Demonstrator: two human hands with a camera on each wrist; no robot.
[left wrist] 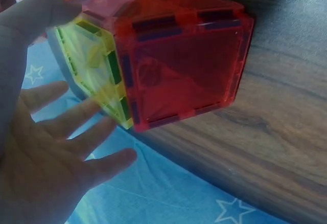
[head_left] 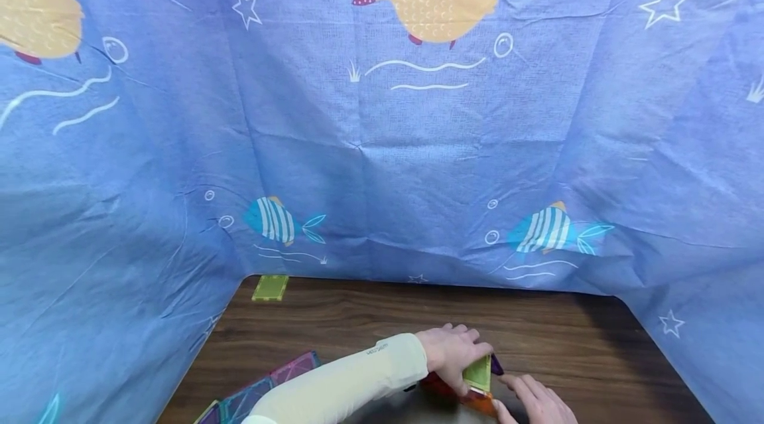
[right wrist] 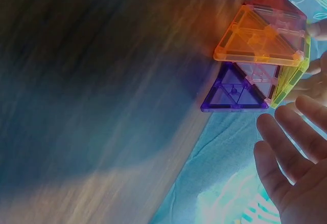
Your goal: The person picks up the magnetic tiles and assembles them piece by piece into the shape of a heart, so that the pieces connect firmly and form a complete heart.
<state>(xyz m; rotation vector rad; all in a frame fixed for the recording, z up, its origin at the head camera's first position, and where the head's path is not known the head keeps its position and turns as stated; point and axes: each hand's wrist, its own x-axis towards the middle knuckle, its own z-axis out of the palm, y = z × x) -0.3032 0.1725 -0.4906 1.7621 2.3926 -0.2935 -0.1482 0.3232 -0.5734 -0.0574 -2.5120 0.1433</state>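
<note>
A small box-like structure of translucent magnetic tiles sits on the wooden table between my hands. It has a red square tile (left wrist: 184, 75), a yellow-green square tile (head_left: 479, 373), an orange triangle tile (right wrist: 258, 39) and a purple triangle tile (right wrist: 235, 92). My left hand (head_left: 450, 352) reaches over it from the left. In the left wrist view its thumb lies at the yellow-green tile's upper edge, and its straight fingers spread beside that tile. My right hand (head_left: 540, 401) is at the right side, fingertips close to the purple and orange tiles, its fingers extended.
More joined tiles stand at the left front, including a pinkish-purple tile (head_left: 294, 369) and a blue tile (head_left: 246, 403), partly behind my left sleeve (head_left: 352, 377). One yellow-green tile (head_left: 270, 287) lies at the table's far left corner. Blue fish-print fabric (head_left: 382, 165) hangs around the table (head_left: 358, 311).
</note>
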